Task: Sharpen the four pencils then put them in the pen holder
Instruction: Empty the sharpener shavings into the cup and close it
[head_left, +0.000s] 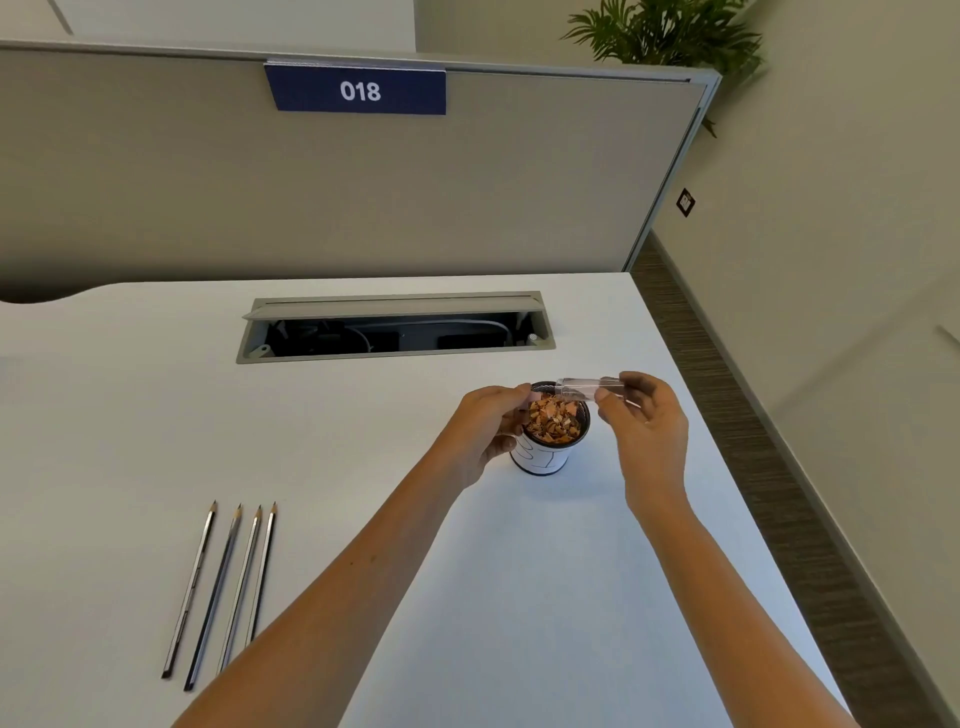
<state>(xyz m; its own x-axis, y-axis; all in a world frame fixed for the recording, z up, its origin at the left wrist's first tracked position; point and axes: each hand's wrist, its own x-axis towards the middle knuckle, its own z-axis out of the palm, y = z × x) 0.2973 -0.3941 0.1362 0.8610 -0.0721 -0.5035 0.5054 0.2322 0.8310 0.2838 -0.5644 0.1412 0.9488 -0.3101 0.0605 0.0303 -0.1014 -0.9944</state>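
White desk (156, 415), grey partition (467, 197) (numbered 018), plant (670, 31)

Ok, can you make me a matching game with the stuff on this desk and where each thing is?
Things:
1. pencils
2. shavings
3. clear tube
4. number sign

Places:
A. hanging on the grey wall panel
B. lying side by side on the desk
C. piled inside the cup
D. pinched in the right hand

Pairs: 1-B, 2-C, 3-D, 4-A
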